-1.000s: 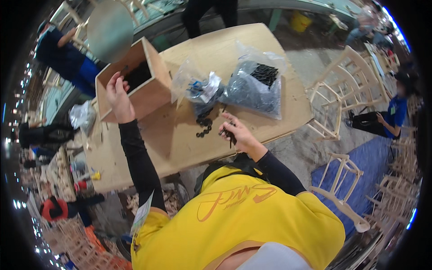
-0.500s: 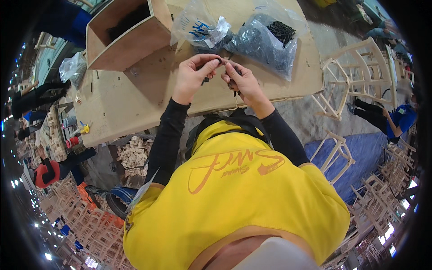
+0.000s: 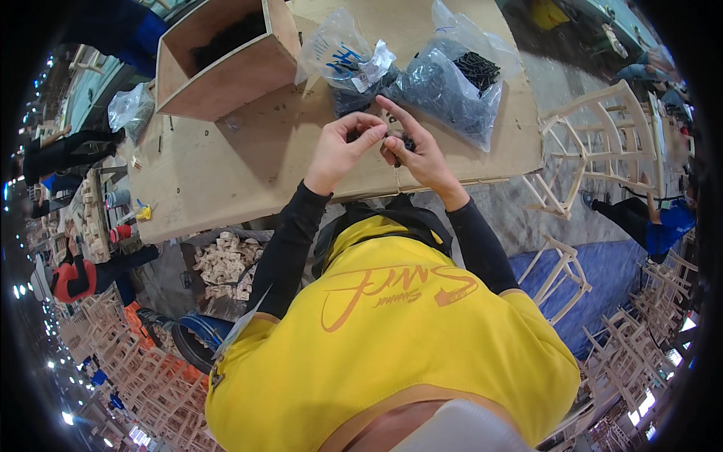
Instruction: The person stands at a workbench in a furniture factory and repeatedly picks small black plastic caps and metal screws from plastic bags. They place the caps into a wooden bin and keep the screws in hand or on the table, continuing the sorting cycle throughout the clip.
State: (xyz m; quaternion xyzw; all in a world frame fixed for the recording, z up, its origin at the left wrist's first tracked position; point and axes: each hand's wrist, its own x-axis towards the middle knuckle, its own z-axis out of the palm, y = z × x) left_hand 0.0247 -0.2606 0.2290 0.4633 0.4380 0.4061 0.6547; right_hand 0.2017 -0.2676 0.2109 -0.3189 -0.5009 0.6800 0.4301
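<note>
While both forearms extend over the near edge of the table (image 3: 233, 173), the hands meet just above that edge. The right hand (image 3: 422, 157) is curled around a cluster of small dark parts (image 3: 408, 142); its index finger is extended away from the body. The left hand (image 3: 343, 151) has its thumb and forefinger brought together at the right hand's fingertips. Because the parts are small and partly covered by the fingers, their exact shape is unclear, and it cannot be told whether the left hand grips one of them.

Beyond the hands, two clear plastic bags rest side by side on the table. The left bag (image 3: 331, 53) bears blue marker writing, has a white label (image 3: 374, 69) near its right side and contains dark material. The right bag (image 3: 452, 105) is larger; black elongated pieces (image 3: 476, 71) are exposed at its opening. To the left of both bags, an open-topped wooden box (image 3: 233, 87) contains a dark mass (image 3: 230, 39). A further clear bag (image 3: 129, 113) is located at the table's left edge.

To the right of the table, a pale wooden chair frame (image 3: 602, 132) stands on the floor, near a blue sheet (image 3: 614, 264).
</note>
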